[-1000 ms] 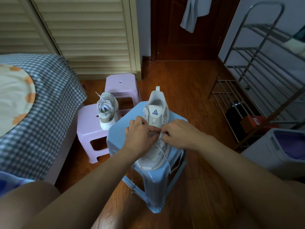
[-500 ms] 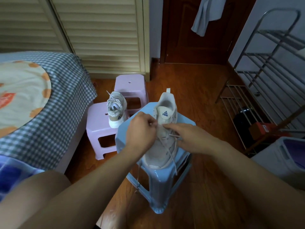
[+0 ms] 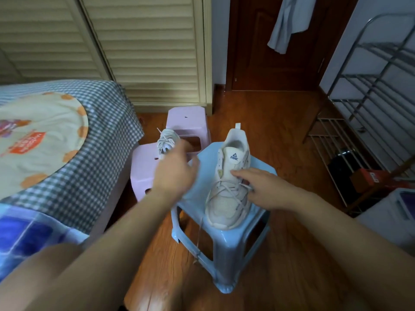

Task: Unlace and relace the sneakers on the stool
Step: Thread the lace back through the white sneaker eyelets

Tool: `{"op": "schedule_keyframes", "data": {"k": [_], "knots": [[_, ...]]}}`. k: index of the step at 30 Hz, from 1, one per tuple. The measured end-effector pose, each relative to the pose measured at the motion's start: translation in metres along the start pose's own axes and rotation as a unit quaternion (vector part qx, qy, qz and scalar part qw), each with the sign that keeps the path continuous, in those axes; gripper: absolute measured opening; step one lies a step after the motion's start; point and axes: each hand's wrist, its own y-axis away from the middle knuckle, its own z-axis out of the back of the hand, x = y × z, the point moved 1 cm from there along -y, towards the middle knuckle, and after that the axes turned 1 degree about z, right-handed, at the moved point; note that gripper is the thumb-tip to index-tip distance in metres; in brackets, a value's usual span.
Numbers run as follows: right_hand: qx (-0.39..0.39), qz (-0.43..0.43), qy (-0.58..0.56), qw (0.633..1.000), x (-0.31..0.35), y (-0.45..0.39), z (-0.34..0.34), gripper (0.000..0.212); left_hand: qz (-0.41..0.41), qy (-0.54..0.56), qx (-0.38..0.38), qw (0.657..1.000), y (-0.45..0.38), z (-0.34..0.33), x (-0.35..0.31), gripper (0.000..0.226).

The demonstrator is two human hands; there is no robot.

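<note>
Sneaker [image 3: 229, 185] sits on blue stool [image 3: 226, 243], sole down. Long axis runs toe-to-heel: toe toward the wearer of the camera, heel and pull tab away, toward the door [image 3: 280, 52]. Lace [image 3: 226, 187] crosses only the lower eyelets; upper eyelets bare beside the tongue. 1 loose end hangs off the stool's near-left edge down toward the floor.

Right hand [image 3: 262, 187] lies on the sneaker's right side at mid-lacing, fingers straight across the tongue, thumb side near a lace strand; whether it pinches that strand, cannot tell. Left hand [image 3: 177, 173] is left of the sneaker, motion-blurred, lifted off it; fingers loosely spread, nothing seen in the grip.

Handling, by judgement: sneaker light, upper soft mesh, will slide on smooth plastic if the lace is tugged, so pin it at the midfoot. Lace limp, thin; take it near the tip for threading.

2nd sneaker [image 3: 167, 142] stands on a pink stool [image 3: 146, 171] left of the blue one, fully laced. Another pink stool [image 3: 186, 120] beyond. Bed [image 3: 101, 142] further left; rack [image 3: 370, 108] to the right.
</note>
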Motion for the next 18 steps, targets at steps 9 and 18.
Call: {"op": "schedule_keyframes", "data": {"k": [9,18], "knots": [[-0.02,0.008,0.03,0.999,-0.002,0.004,-0.004,0.073,-0.068,-0.033,0.246,0.966,0.011,-0.049,-0.024,0.014],[-0.032,0.0,0.029,0.999,-0.004,0.0,0.004,0.071,0.191,-0.159,-0.106,0.963,-0.032,0.067,0.038,0.025]]}}
